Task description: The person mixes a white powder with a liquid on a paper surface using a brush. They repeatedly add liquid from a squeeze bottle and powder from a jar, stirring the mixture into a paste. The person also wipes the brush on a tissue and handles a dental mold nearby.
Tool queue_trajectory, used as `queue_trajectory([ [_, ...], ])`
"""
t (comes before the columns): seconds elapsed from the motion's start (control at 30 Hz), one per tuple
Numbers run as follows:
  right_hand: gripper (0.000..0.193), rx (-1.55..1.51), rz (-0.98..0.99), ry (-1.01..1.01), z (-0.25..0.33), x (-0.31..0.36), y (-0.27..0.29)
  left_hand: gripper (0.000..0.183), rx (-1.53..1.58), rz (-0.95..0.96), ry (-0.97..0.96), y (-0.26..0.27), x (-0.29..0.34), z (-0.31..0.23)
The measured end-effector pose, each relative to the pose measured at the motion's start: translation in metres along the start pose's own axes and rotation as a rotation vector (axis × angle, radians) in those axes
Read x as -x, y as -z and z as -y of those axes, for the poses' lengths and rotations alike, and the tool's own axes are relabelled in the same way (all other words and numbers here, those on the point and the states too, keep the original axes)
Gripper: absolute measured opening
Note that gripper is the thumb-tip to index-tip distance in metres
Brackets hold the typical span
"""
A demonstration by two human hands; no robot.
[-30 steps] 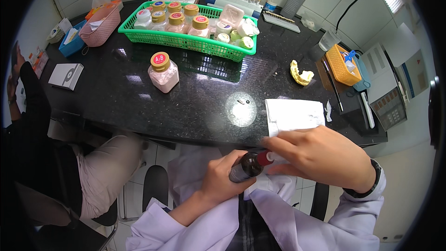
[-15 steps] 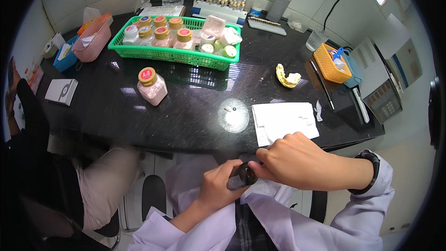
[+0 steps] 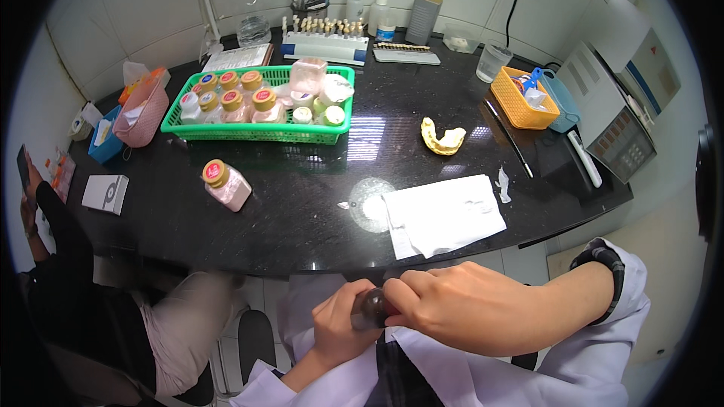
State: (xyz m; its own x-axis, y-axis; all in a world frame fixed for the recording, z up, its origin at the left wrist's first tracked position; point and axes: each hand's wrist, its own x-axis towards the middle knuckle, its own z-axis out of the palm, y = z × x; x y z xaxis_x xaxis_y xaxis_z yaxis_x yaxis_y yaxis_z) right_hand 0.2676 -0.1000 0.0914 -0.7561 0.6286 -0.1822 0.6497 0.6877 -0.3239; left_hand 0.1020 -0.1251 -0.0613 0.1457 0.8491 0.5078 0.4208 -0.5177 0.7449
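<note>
Dark bottle (image 3: 367, 310) is over the person's lap, just off the front edge of the black desk (image 3: 294, 230). Left hand (image 3: 337, 328) is wrapped round its body, firm grip. Right hand (image 3: 460, 307) is at the bottle's top end, fingers curled in; cap area is hidden behind them, so can't tell what they're pinching. Nearest on the desk: white folded sheet (image 3: 447, 216), flat near the front edge, small pale fragment (image 3: 343, 205) to its left. Gold-lidded jar of pink powder (image 3: 228, 188) stands further left. Behind: yellowish dental cast (image 3: 443, 138), then green basket (image 3: 256, 133) packed with similar jars. Right side: thin dark stick (image 3: 508, 139), orange basket (image 3: 515, 108). Back: rack of tooth-shaped tabs (image 3: 324, 47). Far left: another person (image 3: 66, 215) in a dark sleeve, phone (image 3: 23, 163) in hand.
</note>
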Motion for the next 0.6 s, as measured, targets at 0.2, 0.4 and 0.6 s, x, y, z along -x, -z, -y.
queue_trajectory([
  [0.2,0.072,-0.276,-0.462,0.045,-0.027,0.025,0.041,0.051,0.147,0.058,0.108,0.025,-0.027,-0.015],
  [0.4,0.021,-0.140,-0.980,-0.613,-0.147,0.083,0.043,0.057,0.409,-0.044,0.227,0.054,-0.066,-0.008],
  [0.6,0.019,-0.051,-0.895,-0.795,-0.216,0.103,0.003,0.062,-0.027,-0.183,0.153,0.054,-0.087,0.016],
])
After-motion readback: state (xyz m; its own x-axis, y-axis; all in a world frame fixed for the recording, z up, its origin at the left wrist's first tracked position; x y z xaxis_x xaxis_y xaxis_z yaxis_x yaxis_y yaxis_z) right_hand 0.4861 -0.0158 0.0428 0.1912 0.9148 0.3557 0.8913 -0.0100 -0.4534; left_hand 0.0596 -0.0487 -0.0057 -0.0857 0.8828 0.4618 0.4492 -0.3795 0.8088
